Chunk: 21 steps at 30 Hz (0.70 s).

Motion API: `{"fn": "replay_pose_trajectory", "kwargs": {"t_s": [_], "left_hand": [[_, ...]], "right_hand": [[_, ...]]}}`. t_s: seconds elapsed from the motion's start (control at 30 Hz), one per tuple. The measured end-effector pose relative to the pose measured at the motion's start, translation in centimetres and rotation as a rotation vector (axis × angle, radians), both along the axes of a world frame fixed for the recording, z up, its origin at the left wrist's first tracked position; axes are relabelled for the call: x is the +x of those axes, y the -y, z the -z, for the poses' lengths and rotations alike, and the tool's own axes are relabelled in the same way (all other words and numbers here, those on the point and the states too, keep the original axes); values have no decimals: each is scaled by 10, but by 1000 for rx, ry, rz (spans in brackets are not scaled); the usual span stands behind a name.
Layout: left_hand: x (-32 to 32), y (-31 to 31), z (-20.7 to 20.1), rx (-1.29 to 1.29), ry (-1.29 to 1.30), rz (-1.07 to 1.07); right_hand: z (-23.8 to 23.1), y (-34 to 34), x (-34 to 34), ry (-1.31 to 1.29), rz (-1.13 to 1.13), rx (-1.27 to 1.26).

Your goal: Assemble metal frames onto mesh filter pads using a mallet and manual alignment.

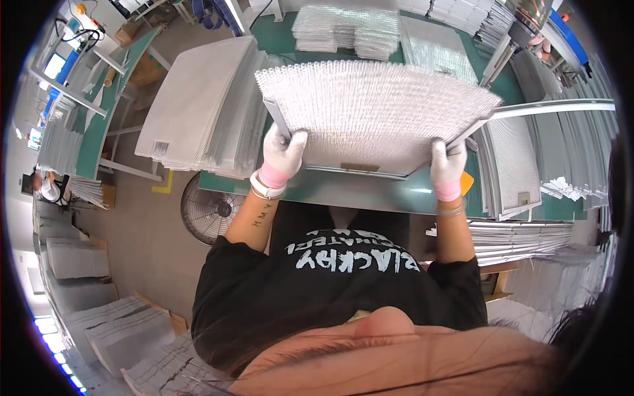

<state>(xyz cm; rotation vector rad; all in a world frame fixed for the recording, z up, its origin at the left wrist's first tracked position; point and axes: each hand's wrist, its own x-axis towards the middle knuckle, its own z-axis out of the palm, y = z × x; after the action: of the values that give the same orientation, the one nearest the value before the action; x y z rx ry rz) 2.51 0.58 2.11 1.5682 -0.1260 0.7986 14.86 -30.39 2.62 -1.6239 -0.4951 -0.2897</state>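
Note:
A wide silver panel of pleated metal mesh (376,99) is held up over the near edge of a green-topped table (323,193). Grey frame strips run along its left and right sides, and the near edge also looks framed. Along the far edge the wavy pleats show bare. My left hand (282,157), in a white and pink glove, is closed on the left side strip near its lower corner. Gloved likewise, my right hand (449,165) grips the right side strip, its thumb on the mesh face.
Stacked mesh panels (198,99) stand at the left of the table, and more framed panels (512,165) at the right. Pleated mesh pads (343,28) lie at the far side. A round floor fan (210,208) sits below left. Metal strips (508,239) are piled below right.

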Motion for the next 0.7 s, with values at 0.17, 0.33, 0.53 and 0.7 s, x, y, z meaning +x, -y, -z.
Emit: {"fn": "replay_pose_trajectory", "kwargs": {"t_s": [0.17, 0.33, 0.53, 0.7], "left_hand": [[-5, -1, 25, 34, -37, -21], [-11, -22, -17, 48, -376, 269], [-10, 28, 35, -167, -115, -133], [-4, 24, 67, 24, -36, -262]], "right_hand": [[21, -9, -11, -4, -28, 70], [-1, 5, -1, -173, -228, 2], [29, -9, -17, -180, -164, 136], [30, -13, -18, -112, -115, 126]]}}
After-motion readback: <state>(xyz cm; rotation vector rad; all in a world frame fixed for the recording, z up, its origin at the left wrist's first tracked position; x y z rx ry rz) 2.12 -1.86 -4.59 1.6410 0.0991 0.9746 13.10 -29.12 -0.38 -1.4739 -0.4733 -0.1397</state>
